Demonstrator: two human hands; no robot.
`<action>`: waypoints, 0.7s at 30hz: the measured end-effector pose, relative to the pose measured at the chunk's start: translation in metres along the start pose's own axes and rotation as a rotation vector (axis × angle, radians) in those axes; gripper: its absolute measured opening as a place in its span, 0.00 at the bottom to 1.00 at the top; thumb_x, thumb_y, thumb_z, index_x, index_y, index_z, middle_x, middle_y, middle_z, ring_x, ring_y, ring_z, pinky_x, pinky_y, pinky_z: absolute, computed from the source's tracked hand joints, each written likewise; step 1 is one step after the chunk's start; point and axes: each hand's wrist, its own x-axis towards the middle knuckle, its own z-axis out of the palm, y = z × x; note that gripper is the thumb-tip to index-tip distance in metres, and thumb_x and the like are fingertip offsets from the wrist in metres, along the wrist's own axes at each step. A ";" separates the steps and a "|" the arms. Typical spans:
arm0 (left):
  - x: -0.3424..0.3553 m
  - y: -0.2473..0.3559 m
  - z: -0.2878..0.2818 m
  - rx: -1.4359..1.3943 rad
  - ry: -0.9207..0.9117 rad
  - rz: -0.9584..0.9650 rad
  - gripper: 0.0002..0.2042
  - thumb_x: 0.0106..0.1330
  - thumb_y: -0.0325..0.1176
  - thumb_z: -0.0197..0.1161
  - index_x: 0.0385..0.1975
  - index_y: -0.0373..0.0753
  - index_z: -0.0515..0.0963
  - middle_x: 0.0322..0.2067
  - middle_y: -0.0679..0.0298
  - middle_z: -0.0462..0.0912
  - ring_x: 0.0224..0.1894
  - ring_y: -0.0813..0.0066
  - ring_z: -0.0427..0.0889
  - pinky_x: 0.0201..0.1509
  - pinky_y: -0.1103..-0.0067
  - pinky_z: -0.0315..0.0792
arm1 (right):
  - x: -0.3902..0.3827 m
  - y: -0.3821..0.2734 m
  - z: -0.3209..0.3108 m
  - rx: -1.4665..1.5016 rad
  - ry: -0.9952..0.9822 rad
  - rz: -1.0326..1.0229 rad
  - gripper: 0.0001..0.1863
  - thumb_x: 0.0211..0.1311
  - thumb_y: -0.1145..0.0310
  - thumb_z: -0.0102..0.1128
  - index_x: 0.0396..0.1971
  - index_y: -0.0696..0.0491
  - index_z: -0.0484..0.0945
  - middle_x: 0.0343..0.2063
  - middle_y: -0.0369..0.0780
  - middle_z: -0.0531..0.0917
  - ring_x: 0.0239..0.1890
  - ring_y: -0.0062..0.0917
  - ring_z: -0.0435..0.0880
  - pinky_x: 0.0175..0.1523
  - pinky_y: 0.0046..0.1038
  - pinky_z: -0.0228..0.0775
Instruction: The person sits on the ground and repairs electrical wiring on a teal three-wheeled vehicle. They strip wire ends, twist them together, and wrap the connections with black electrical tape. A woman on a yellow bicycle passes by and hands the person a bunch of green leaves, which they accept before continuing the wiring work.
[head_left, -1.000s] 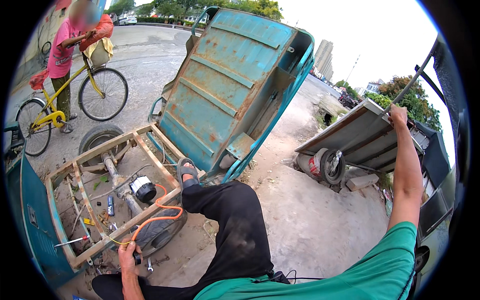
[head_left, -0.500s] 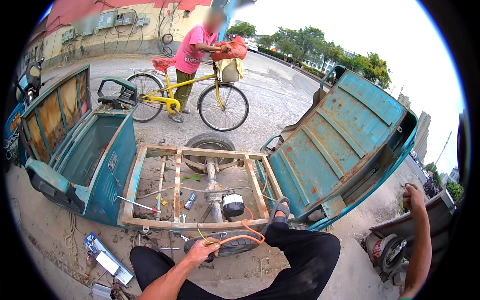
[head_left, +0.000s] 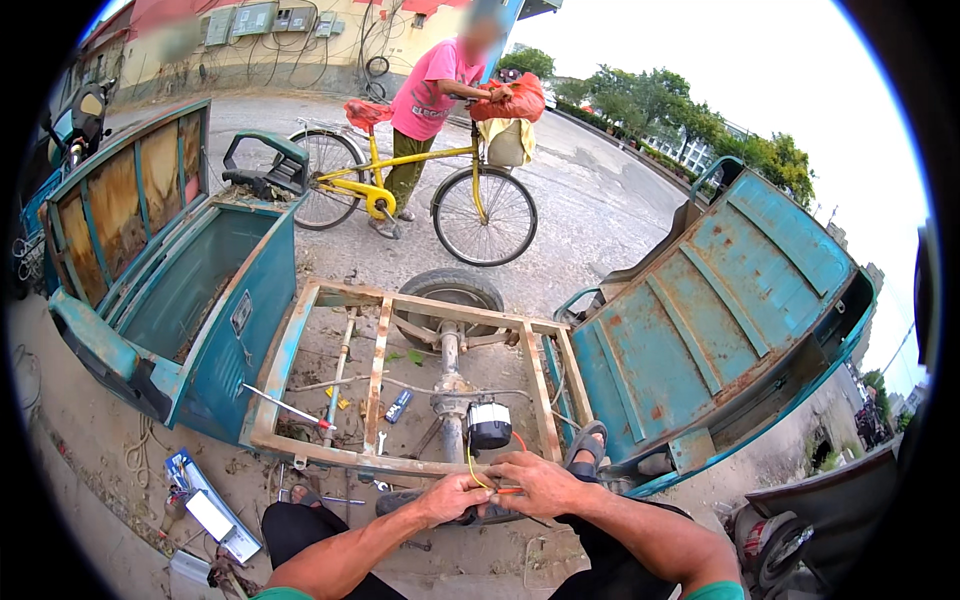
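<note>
My left hand (head_left: pixel 452 500) is closed, pinching the end of a cable with a thin yellow wire (head_left: pixel 472 462) looping up from it. Touching it, my right hand (head_left: pixel 540 486) is closed on the same orange cable (head_left: pixel 510 491); its fingertips partly hide the wire. Both hands are low in front of me, over the near wheel (head_left: pixel 400 503). Just beyond them a black and silver motor (head_left: pixel 489 425) is mounted on the axle (head_left: pixel 453 372) inside a rusty metal frame (head_left: pixel 374 372). The orange lead runs up toward the motor.
A teal cargo box (head_left: pixel 240 320) with a raised lid stands left, a rusty teal body panel (head_left: pixel 700 310) right. A screwdriver (head_left: pixel 290 405), wrench (head_left: pixel 382 442) and blue small box (head_left: pixel 398 405) lie about. Beyond, a person in pink (head_left: pixel 425 105) leans on a yellow bicycle (head_left: pixel 420 160).
My right hand has come in from the far right and joined my left hand at the cable. The view has shifted, so the scene sits farther right.
</note>
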 end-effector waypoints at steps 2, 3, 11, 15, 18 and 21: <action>-0.004 0.007 -0.004 -0.006 -0.016 -0.060 0.11 0.76 0.40 0.59 0.45 0.41 0.83 0.26 0.73 0.80 0.23 0.89 0.69 0.24 0.85 0.60 | 0.004 0.003 -0.006 0.014 -0.076 0.017 0.24 0.65 0.56 0.66 0.54 0.58 0.80 0.54 0.50 0.80 0.58 0.45 0.78 0.63 0.41 0.71; -0.006 0.009 -0.005 -0.021 -0.022 -0.081 0.11 0.76 0.40 0.59 0.45 0.41 0.83 0.26 0.73 0.80 0.23 0.89 0.69 0.24 0.85 0.60 | 0.007 0.008 -0.003 0.045 -0.088 0.030 0.23 0.64 0.55 0.66 0.49 0.58 0.82 0.51 0.50 0.82 0.57 0.45 0.80 0.60 0.41 0.73; -0.007 0.002 -0.017 -0.022 0.007 -0.047 0.13 0.75 0.43 0.59 0.48 0.41 0.81 0.27 0.73 0.81 0.25 0.88 0.71 0.24 0.86 0.60 | 0.010 -0.013 -0.006 -0.082 -0.103 0.253 0.19 0.62 0.55 0.67 0.42 0.56 0.83 0.39 0.49 0.84 0.41 0.48 0.85 0.45 0.45 0.78; -0.005 0.004 -0.015 -0.064 -0.008 -0.078 0.12 0.75 0.42 0.59 0.47 0.41 0.80 0.27 0.72 0.82 0.24 0.88 0.71 0.24 0.86 0.60 | 0.001 -0.011 -0.001 -0.048 0.017 0.177 0.15 0.62 0.57 0.67 0.39 0.54 0.83 0.34 0.46 0.83 0.39 0.46 0.85 0.43 0.44 0.78; -0.010 0.006 -0.013 -0.118 -0.006 -0.117 0.13 0.75 0.42 0.59 0.46 0.40 0.80 0.27 0.71 0.82 0.23 0.88 0.71 0.24 0.86 0.60 | -0.002 -0.012 0.001 -0.030 0.060 0.136 0.13 0.61 0.59 0.68 0.37 0.53 0.83 0.33 0.45 0.83 0.38 0.45 0.84 0.42 0.43 0.77; -0.012 0.003 -0.012 -0.206 -0.037 -0.139 0.13 0.74 0.43 0.60 0.45 0.40 0.80 0.26 0.70 0.81 0.22 0.88 0.70 0.24 0.86 0.60 | -0.002 -0.016 0.001 -0.103 0.081 -0.006 0.12 0.61 0.60 0.68 0.38 0.52 0.83 0.32 0.43 0.82 0.37 0.43 0.84 0.42 0.43 0.77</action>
